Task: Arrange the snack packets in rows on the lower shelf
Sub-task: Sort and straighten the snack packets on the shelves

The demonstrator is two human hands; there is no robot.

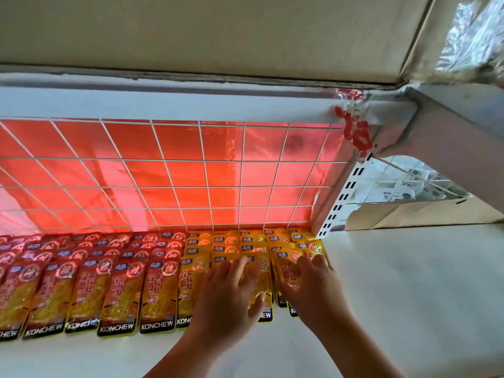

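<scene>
Yellow packets (191, 285) under hands (226, 296) (313, 290); white shelf (409, 282) rightward.

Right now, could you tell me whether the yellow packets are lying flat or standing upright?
Lying flat: the yellow packets overlap on the shelf, printed fronts up, under the left hand and right hand.

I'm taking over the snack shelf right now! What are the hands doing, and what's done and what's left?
The left hand is open, fingers spread flat on the front yellow packets.
The right hand is open too, pressing on the packets at the right end.
Done: the red packets lie in overlapping rows on the left of the shelf; yellow rows reach back to the wire grid.
Left: the front yellow ones look uneven, so square them up.
</scene>
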